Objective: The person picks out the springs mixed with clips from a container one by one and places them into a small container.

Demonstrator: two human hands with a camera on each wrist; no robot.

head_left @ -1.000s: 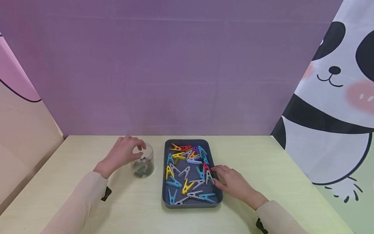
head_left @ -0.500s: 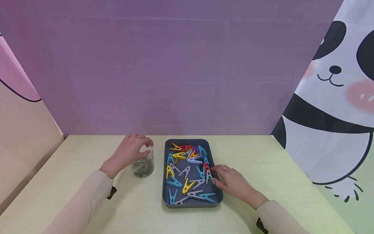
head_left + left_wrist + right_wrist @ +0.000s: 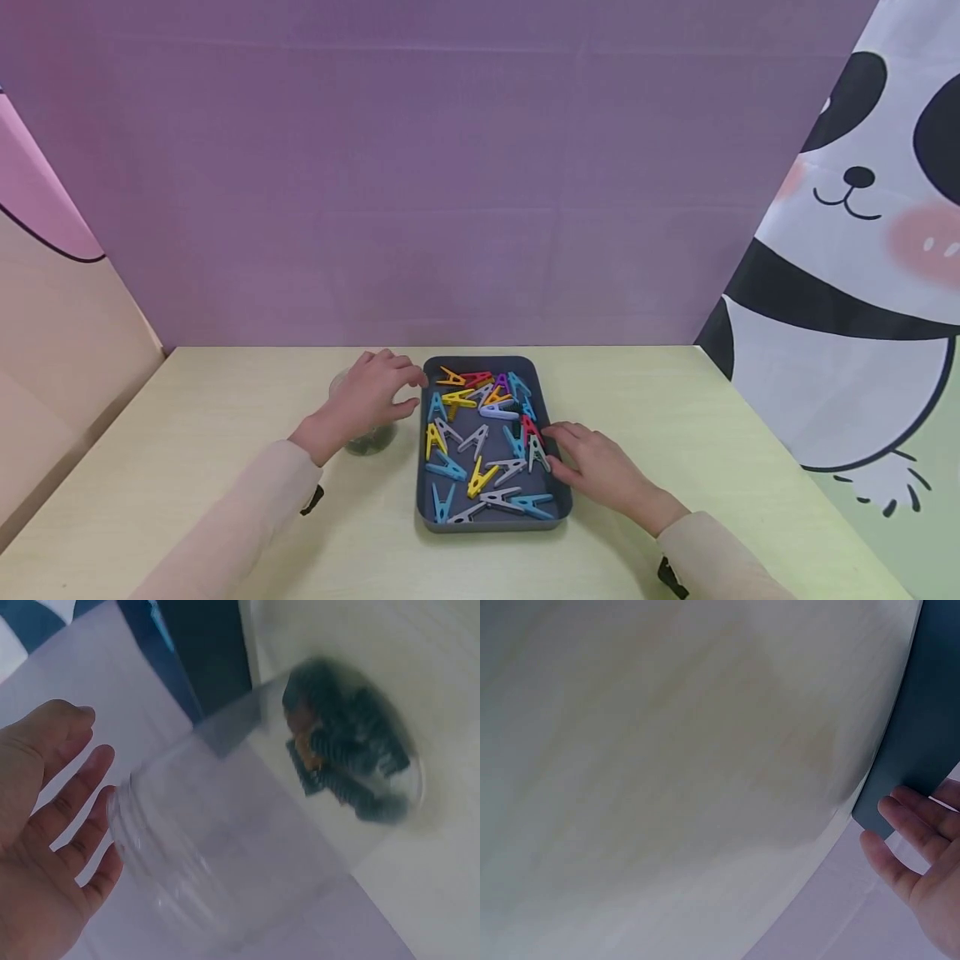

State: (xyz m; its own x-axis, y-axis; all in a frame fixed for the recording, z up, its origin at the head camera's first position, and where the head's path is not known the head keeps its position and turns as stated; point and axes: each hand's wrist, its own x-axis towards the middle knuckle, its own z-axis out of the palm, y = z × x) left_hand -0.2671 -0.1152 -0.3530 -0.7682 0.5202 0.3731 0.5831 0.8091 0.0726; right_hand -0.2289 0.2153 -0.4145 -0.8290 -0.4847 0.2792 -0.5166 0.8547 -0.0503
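A clear round jar stands on the table with several dark ridged pieces at its bottom. Over it, my left hand reaches toward the tray's left rim, thumb and fingers apart with nothing between them. The dark grey tray holds many clothespins in yellow, blue, grey, red, orange and purple. At the tray's right side, my right hand touches the rim with relaxed fingers, close to a red clothespin and a pale grey clothespin. In the head view the left hand hides much of the jar.
The pale wooden table ends at a purple backdrop. A panda-printed cloth hangs on the right, and a beige panel stands on the left. Both sleeves carry a small black strap piece near the wrist.
My left hand has moved right, from beside the jar's mouth across it to near the tray's left rim. The right hand, jar and tray have stayed in place.
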